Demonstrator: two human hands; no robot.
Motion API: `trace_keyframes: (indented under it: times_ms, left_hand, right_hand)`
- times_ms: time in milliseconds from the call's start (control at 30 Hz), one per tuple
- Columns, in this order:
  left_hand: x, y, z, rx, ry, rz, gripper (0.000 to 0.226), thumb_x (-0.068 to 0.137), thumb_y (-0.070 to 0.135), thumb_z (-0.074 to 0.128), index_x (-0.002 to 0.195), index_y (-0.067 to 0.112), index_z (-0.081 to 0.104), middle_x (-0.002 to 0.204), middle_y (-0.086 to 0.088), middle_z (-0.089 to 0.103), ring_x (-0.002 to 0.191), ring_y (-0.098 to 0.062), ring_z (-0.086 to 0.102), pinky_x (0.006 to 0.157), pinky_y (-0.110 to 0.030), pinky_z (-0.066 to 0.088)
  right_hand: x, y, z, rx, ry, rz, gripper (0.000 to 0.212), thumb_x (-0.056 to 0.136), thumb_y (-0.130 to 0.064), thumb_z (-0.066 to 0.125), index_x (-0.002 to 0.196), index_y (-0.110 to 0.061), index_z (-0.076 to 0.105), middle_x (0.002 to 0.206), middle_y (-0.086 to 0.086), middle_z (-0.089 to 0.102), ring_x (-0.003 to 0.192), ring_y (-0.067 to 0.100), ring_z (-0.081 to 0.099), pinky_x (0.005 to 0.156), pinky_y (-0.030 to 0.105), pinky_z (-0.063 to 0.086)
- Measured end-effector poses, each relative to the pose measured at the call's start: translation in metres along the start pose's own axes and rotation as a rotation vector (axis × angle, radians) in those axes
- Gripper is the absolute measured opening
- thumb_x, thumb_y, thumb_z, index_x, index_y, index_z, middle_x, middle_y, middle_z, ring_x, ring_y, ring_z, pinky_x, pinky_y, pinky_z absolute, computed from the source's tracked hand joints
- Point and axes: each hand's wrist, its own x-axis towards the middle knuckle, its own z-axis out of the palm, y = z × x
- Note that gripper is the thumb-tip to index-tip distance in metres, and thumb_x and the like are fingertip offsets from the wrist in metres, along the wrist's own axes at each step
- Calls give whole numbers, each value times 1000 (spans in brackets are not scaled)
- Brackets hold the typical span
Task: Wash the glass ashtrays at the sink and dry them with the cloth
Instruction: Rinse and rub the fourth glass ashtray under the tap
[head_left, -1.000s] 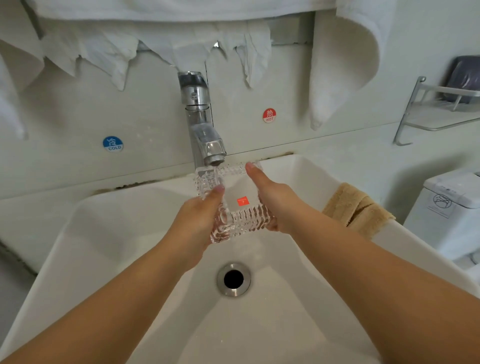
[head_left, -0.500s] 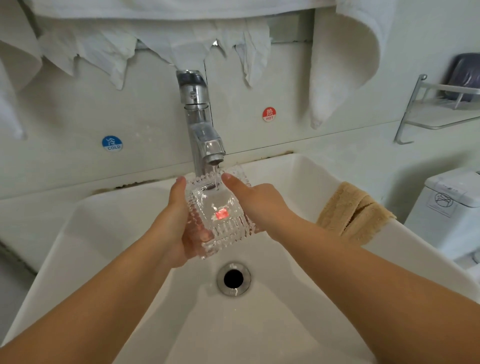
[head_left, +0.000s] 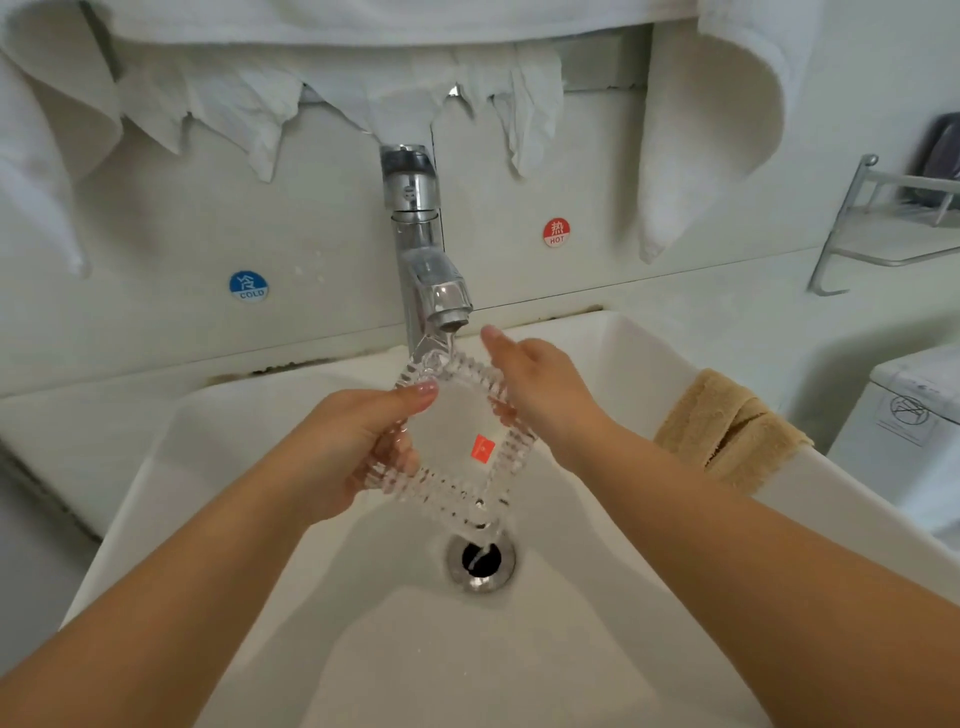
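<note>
The drain (head_left: 481, 560) sits nearest, water trickling into it. Just above, the glass ashtray (head_left: 457, 441) hangs tilted over the sink (head_left: 519, 665) — the left hand (head_left: 348, 447) has its grip clamped on the left edge, thumb on top. The right hand (head_left: 540, 384) lies flat-fingered against the right edge. Behind, the tap (head_left: 431, 280) runs onto the ashtray's top corner; a tan cloth (head_left: 727, 426) drapes over the sink's right rim.

A bathroom: white sink (head_left: 156, 467), hanging towels (head_left: 711, 130), toilet tank (head_left: 914, 415).
</note>
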Motion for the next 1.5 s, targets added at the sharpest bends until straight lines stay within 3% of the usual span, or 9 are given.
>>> trace_keyframes:
  times_ms: [167, 333, 433, 700, 833, 933, 1133, 1367, 1500]
  left_hand:
    - [-1, 0, 0, -205, 87, -1, 26, 76, 35, 72, 81, 14, 60, 55, -2, 46, 38, -13, 51, 49, -27, 33]
    - [-4, 2, -6, -372, 139, -45, 22, 83, 31, 68, 69, 20, 56, 43, 4, 46, 32, -8, 44, 33, -10, 32]
    - [-4, 4, -17, -452, 211, -84, 34, 83, 34, 68, 61, 19, 48, 45, 3, 44, 29, -7, 43, 33, -10, 31]
    - [-6, -4, -7, -145, 70, -125, 67, 50, 51, 77, 102, 11, 63, 78, -9, 57, 72, -25, 57, 72, -34, 58]
    - [-6, -8, 1, -35, 69, -239, 45, 81, 54, 63, 82, 9, 57, 75, -9, 62, 66, -24, 60, 67, -32, 57]
    - [-2, -17, -2, 5, -8, -379, 74, 80, 76, 44, 93, 5, 59, 97, -13, 67, 86, -30, 64, 72, -38, 57]
    - [0, -18, -17, -243, -172, -538, 105, 66, 93, 30, 113, 7, 67, 108, -25, 69, 88, -42, 70, 60, -44, 60]
    - [-3, -7, -24, -565, -188, -472, 36, 76, 22, 51, 97, -5, 62, 83, -21, 67, 60, -30, 67, 54, -38, 58]
    - [-4, -3, -17, -443, -152, -326, 49, 62, 7, 46, 106, -4, 64, 102, -27, 69, 80, -39, 70, 64, -45, 61]
  right_hand:
    - [1, 10, 12, 358, -152, 274, 43, 91, -55, 51, 109, -15, 52, 105, 15, 60, 92, 29, 61, 99, 46, 48]
    - [-4, 9, 19, 379, -288, 255, 46, 94, -52, 47, 123, -18, 55, 107, 6, 64, 91, 27, 64, 93, 46, 51]
    - [-15, 5, 21, 400, -432, 206, 23, 100, -34, 46, 98, -16, 60, 74, -1, 63, 64, 16, 60, 67, 31, 52]
    - [-11, 3, 15, 121, -150, 243, 71, 89, -70, 36, 107, -7, 63, 81, 10, 64, 72, 23, 59, 70, 33, 53]
    - [-12, 3, 8, 120, -143, 324, 70, 89, -72, 32, 109, -12, 61, 99, 10, 69, 91, 25, 66, 87, 37, 53]
    - [-17, 0, 10, 33, -129, 163, 69, 89, -68, 40, 103, -5, 63, 71, 12, 57, 60, 16, 47, 57, 26, 41]
    - [-33, -3, 17, -351, -119, -389, 43, 81, -60, 61, 66, -23, 43, 63, -9, 49, 59, 10, 48, 60, 30, 40]
    - [-42, -5, 18, -684, -177, -653, 48, 84, -65, 50, 66, -21, 41, 59, -6, 45, 57, 15, 45, 54, 32, 34]
    - [-34, -7, 11, -479, -147, -542, 44, 97, -49, 41, 63, -21, 43, 61, -6, 47, 58, 11, 44, 58, 31, 37]
